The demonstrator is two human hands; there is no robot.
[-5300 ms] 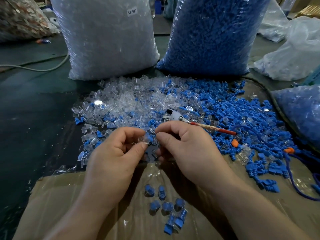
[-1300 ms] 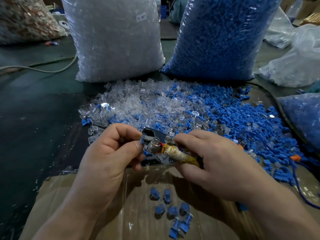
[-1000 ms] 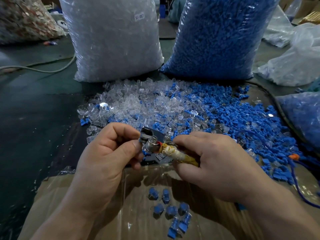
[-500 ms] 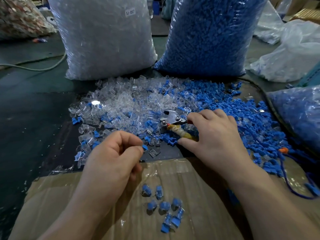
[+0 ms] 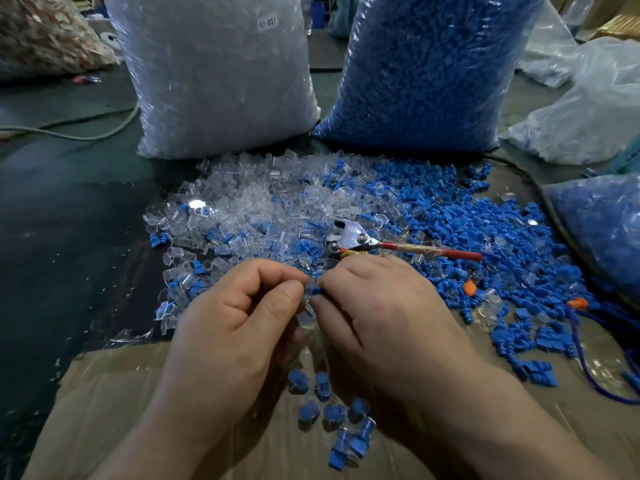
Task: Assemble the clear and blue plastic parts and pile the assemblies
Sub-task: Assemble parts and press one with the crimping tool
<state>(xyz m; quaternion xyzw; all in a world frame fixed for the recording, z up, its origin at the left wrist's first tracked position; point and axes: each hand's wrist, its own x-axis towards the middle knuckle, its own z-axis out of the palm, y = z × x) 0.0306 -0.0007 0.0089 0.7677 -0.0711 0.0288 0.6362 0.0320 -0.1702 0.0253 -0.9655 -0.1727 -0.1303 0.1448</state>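
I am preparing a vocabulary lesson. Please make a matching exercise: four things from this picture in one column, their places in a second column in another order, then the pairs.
1 red-handled pliers
2 finished assemblies
3 bag of clear parts
4 bag of blue parts

A on the cardboard
B back left
C back right
D on the loose parts

Pairs: 1-D, 2-A, 3-B, 4-C

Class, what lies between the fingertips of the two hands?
In the head view, a small clear-and-blue part, pinched by both the left hand and the right hand.
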